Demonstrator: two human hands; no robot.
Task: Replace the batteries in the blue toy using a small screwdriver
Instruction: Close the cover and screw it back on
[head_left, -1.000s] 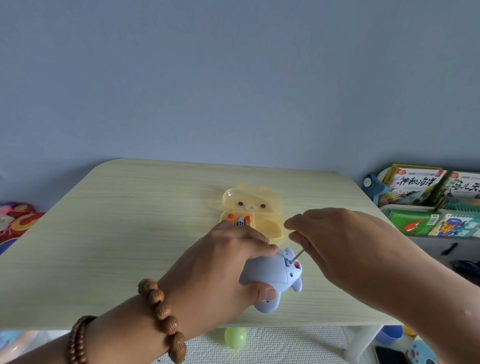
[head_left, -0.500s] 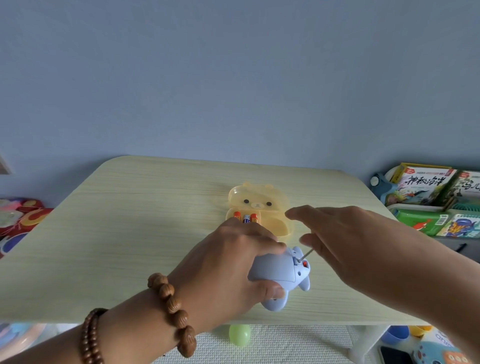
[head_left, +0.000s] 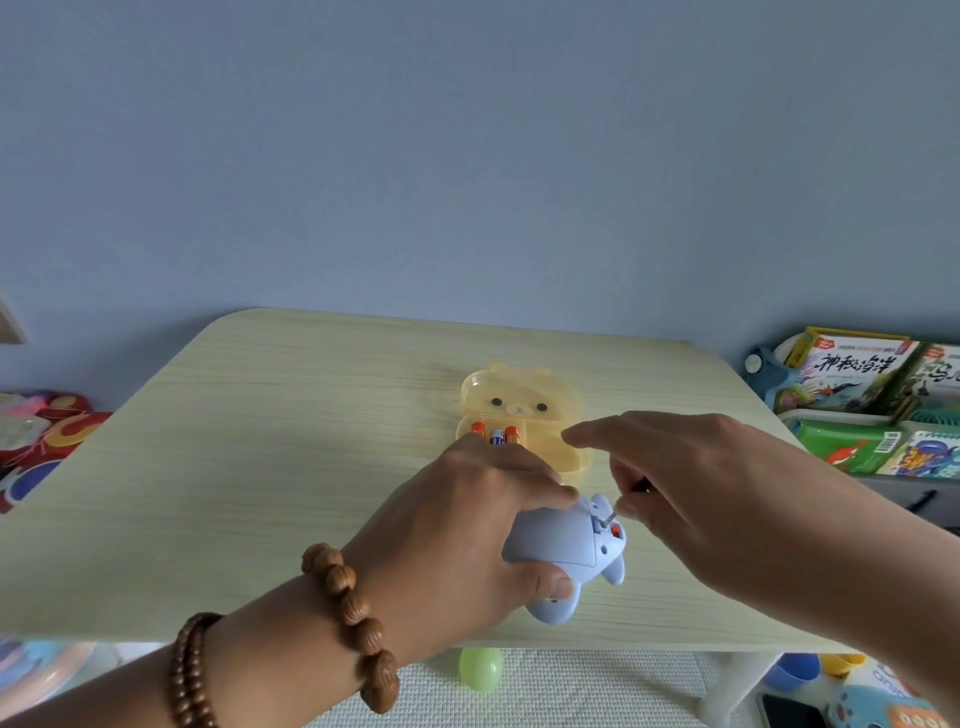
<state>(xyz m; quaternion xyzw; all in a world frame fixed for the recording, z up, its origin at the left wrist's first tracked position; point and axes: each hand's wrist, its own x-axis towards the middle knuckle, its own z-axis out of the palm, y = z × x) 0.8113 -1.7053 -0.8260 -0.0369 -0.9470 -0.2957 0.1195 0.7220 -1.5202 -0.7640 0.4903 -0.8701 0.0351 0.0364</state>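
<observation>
Here the left hand (head_left: 457, 535) is clamped over the blue toy (head_left: 566, 556), thumb under its near side, pinning it near the counter's (head_left: 260, 467) front edge. Right hand (head_left: 691, 493) is pinched shut on the small screwdriver (head_left: 610, 517), forefinger stretched free; the tip meets the toy's upper right end, beside a red spot.

Toy looks like light, hard, smooth moulded plastic, likely to skid or spin under the driver. Judged best held round the broad body, as it is.

Long axis runs from front edge toward the far right corner, small end farthest.

Behind: yellow bear case (head_left: 519, 410), open, batteries (head_left: 496, 434) inside.
</observation>
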